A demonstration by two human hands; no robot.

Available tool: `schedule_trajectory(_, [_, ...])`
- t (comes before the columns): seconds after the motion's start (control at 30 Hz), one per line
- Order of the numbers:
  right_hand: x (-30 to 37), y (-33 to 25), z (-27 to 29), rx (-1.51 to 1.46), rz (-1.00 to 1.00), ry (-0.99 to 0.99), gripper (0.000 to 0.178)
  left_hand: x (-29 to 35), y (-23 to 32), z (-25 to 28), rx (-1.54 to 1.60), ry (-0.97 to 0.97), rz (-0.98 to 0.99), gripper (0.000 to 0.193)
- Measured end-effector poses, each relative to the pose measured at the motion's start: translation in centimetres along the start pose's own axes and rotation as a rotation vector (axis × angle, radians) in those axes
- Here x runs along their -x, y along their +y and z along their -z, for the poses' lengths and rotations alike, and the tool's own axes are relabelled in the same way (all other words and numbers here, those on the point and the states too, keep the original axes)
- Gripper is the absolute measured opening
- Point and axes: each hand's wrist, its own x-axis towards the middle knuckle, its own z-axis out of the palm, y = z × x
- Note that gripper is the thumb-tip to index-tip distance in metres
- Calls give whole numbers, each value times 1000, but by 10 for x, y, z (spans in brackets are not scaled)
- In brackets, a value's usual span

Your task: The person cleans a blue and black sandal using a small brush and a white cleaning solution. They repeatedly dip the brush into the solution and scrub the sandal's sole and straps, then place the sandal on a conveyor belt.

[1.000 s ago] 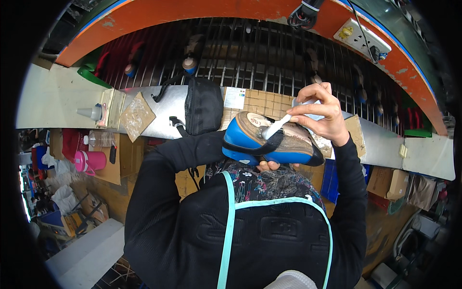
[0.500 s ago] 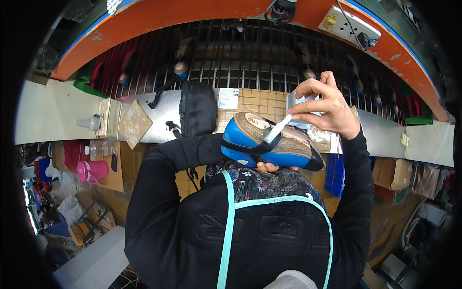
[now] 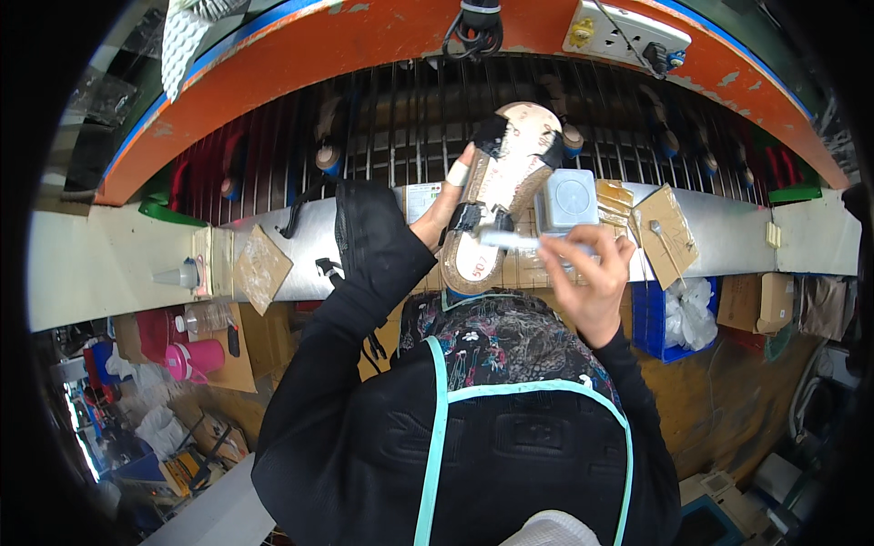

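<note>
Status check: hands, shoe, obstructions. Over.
Left hand holding shoe, underside showing. Right hand holding white tool, blurred, over near end. Grey container right of shoe.

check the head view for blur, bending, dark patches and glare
Head view: the white tool is smeared, likely by motion, while the shoe form looks clearer; head view: the orange beam bows in a fisheye arc; head view: the metal rack sits in shadow, while the silver bench strip shines.

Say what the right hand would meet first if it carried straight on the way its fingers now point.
Probably the shoe: the right hand points leftward, and its blurred white brush already overlaps the shoe in view; depth is unclear.
</note>
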Motion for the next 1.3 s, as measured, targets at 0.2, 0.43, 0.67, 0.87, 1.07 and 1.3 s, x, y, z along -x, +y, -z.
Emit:
schedule_trajectory(0.2, [-6, 3, -1, -171, -76, -18, 18, 2, 3, 4, -116, -102, 5, 79])
schedule_trajectory(0.43, [-61, 53, -17, 158, -230, 353, 15, 2, -6, 16, -75, -170, 89, 87])
schedule_trajectory(0.67, [-24, 21, -31, -55, -312, 102, 14, -26, -36, 75, 379, -25, 105, 87])
schedule_trajectory(0.87, [-4, 44, -29, -379, -627, 163, 14, -65, -59, 136, 653, 9, 266, 63])
schedule_trajectory(1.07, [11, 63, -21, -369, -699, 202, 13, -140, -44, 189, 825, 217, 284, 111])
schedule_trajectory(1.3, [3, 61, -34, -501, -701, 159, 11, -215, -41, 215, 711, 597, -10, 95])
